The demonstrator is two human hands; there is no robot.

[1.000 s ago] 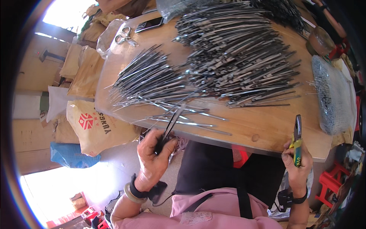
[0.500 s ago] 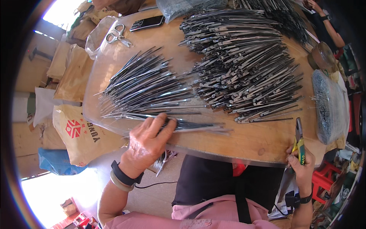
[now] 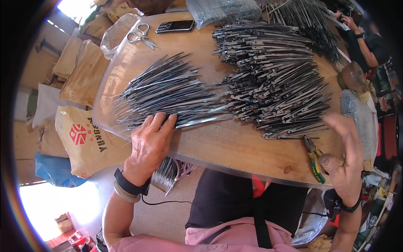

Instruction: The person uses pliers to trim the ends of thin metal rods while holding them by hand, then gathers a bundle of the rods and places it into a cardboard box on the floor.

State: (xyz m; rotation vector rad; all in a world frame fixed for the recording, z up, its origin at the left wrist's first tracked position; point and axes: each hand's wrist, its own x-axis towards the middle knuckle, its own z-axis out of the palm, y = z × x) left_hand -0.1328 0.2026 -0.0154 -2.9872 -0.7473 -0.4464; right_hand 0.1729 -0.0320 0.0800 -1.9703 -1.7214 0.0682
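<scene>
My left hand (image 3: 150, 142) lies flat on the near edge of a fanned pile of thin metal rods (image 3: 168, 90), its fingers pressing on several of them. My right hand (image 3: 345, 156) hovers open and blurred above the right end of the wooden table (image 3: 235, 145), holding nothing. Yellow-handled pliers (image 3: 314, 157) lie on the table just left of that hand. A larger heap of dark metal strips (image 3: 277, 80) fills the middle and right of the table.
Scissors (image 3: 140, 35) and a dark phone (image 3: 174, 26) lie at the far left of the table. Plastic bags of parts (image 3: 222, 9) sit at the back, a mesh bundle (image 3: 361, 122) at the right. Printed sacks (image 3: 86, 140) stand on the floor at left. Another person's arm (image 3: 364, 40) shows at far right.
My left hand went from holding a metal piece below the table edge to pressing on the rod pile. My right hand has put the pliers down on the table and opened.
</scene>
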